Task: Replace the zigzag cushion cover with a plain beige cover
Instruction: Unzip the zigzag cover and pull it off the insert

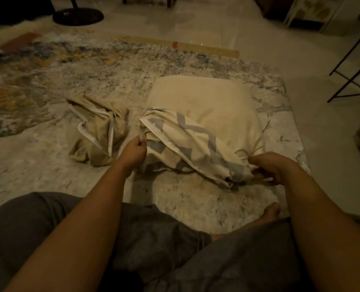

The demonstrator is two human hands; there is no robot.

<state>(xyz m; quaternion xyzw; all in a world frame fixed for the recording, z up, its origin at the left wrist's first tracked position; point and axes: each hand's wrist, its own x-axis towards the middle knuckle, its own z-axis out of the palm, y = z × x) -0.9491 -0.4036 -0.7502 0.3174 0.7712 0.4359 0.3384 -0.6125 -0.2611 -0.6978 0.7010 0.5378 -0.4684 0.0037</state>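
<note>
Lying on the mottled, fuzzy rug [48,148], one soft cream cushion [217,104] has its near end inside the wrinkled zigzag cover [192,144], cream cloth with grey bands; the left hand [133,151] pinches the cover's left edge with curled fingers; the right hand [267,167] grips its near right corner; one plain beige cover [99,131], crumpled and white-piped, lies just left.

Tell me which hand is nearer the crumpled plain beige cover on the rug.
Left. The left hand grips the zigzag cover right beside the beige cover; the right hand holds the zigzag cover's other end, farther off.
</note>
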